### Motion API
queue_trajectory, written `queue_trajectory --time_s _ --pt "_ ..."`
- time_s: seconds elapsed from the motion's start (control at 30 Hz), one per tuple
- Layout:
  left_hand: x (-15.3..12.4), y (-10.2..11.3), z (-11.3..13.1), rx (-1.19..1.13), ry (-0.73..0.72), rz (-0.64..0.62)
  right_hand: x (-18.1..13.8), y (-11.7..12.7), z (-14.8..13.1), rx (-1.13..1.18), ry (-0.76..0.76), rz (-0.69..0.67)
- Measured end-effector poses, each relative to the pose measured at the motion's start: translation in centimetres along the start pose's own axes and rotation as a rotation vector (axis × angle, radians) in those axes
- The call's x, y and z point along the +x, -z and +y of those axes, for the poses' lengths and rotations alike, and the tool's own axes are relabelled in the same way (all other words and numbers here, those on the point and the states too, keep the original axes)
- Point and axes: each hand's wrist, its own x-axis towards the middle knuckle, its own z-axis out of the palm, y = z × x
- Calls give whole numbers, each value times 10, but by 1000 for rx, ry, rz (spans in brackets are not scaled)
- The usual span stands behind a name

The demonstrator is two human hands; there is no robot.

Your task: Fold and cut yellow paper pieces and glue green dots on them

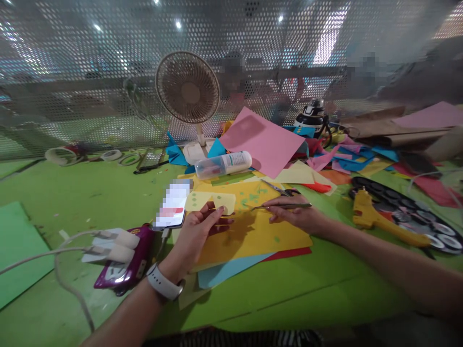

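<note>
My left hand (204, 224) pinches the edge of a small pale-yellow paper card (206, 200) with a few green bits on it. Metal tweezers (287, 206) are gripped in my right hand (289, 210), their tip pointing left towards the card. Both hands are above a yellow-orange sheet (249, 241), where several tiny green paper pieces (253, 196) lie scattered. Just beyond my right hand are scissors (280, 189) with dark handles. Light-blue paper (231, 271) sticks out from under the yellow sheet.
A lit phone (173, 205) and a purple power strip (130, 260) with white chargers lie left. Behind are a clear bottle (223, 164), a fan (188, 89) and a pink sheet (262, 142). At right, a yellow glue gun (383, 219) rests by a black tray (415, 212).
</note>
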Motion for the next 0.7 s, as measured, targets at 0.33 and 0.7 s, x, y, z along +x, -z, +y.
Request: queue_trajectory --time_s 0.33,0.7 --pt "1 2 -2 22 -12 -29 0 3 1 51 -3 -3" --pt "1 2 -2 1 11 -15 -2 15 -7 -239 191 -3"
